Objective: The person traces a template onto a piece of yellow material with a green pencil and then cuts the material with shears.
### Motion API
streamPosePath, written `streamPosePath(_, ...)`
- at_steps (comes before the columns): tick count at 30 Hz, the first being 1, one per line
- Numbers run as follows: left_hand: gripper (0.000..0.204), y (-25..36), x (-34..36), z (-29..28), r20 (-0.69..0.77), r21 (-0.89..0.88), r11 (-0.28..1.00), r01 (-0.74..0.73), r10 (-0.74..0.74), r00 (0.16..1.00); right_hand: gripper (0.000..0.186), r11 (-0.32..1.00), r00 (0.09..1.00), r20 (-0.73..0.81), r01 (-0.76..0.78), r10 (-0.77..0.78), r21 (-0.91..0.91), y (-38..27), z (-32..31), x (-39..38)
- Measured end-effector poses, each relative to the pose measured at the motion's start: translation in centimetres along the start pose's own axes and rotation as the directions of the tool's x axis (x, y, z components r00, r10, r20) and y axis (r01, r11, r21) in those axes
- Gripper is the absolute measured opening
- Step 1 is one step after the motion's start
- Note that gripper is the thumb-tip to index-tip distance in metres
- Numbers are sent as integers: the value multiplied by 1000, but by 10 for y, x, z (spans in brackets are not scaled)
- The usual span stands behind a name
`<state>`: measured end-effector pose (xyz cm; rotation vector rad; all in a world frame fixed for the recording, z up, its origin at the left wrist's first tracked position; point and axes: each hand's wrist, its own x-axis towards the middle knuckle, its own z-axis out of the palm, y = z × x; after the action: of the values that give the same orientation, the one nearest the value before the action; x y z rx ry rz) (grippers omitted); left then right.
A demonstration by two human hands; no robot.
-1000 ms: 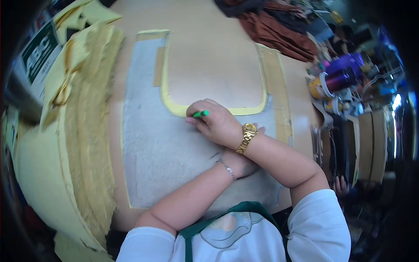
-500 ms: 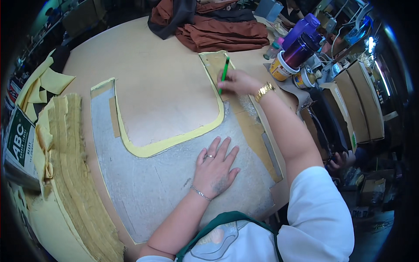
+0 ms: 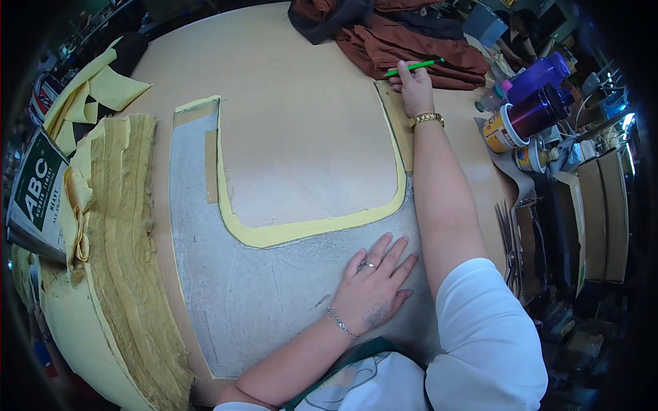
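A grey, U-shaped pattern piece [image 3: 260, 301] with tan patches lies on a sheet of yellow material [image 3: 301, 226], whose strip shows along the inner curve. My left hand [image 3: 373, 288] rests on the grey piece, fingers spread. My right hand [image 3: 411, 89] is at the top of the piece's right arm, closed on a green pen [image 3: 428, 64] held nearly horizontal, with the brown cloth just beyond it. The lower part of that right arm is hidden under my forearm.
Stacked yellow material [image 3: 123, 246] and a metal can [image 3: 38, 198] line the table's [image 3: 267, 48] left side. Brown and dark cloth [image 3: 391, 41] lies at the back. Bottles [image 3: 541, 68], tubs [image 3: 497, 127], scissors [image 3: 506, 233] and cardboard [image 3: 600, 212] are on the right. A person [image 3: 521, 38] is at upper right.
My arms have uncrossed since the first frame. My right hand moved from the curve up along the right arm, and the pen tipped from upright to horizontal. My left hand now lies flat.
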<state>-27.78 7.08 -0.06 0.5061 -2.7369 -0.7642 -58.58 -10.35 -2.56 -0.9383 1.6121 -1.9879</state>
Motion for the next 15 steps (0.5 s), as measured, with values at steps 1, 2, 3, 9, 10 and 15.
streamPosePath(1,50,1,1,-2,12,-11,1000,2,-2,1000,20,1000,1000,-3,1,-1,7,-1,0,0)
streamPosePath(2,48,1,2,-4,26,-22,1000,3,-2,1000,21,995,1000,8,-2,3,-95,-1,1,-1)
streamPosePath(3,48,1,3,-7,34,-11,1000,-6,6,999,22,981,1000,9,-4,6,-194,0,0,0)
streamPosePath(9,27,-24,43,-6,-89,-153,987,39,-53,995,22,897,981,34,186,-188,-400,22,-13,18)
streamPosePath(10,25,-35,68,-7,-147,-83,996,20,-32,989,22,894,987,13,148,-157,-422,21,-10,17)
streamPosePath(15,33,-86,181,-6,-154,178,979,97,-70,986,29,902,999,35,36,-24,-431,-14,13,-3)
